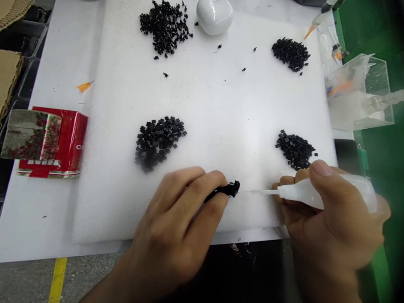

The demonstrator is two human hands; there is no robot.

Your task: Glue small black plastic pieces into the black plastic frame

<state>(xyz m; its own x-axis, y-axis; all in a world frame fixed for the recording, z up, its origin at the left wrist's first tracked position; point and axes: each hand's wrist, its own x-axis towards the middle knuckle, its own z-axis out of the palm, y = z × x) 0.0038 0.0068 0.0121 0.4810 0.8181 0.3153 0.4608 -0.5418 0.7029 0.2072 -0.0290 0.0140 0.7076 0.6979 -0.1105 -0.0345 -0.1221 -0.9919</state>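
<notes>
The camera, worn on the person's head, looks forward and steeply down from close above a white foam sheet (pixel 202 105) lying on a white tabletop (pixel 53 235), with the left hand (pixel 176 223) and right hand (pixel 334 210) entering along the frame's lower edge.

A workshop assembly bench (pixel 41 235), set with a foam sheet (pixel 205 105), glue bottle (pixel 303 195) and dispensing syringe (pixel 318 19).

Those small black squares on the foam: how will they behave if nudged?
The black square pieces lie loose, so they will probably scatter when nudged. They look light and stiff; flat faces suggest sliding, not rolling, on the foam sheet.
</notes>
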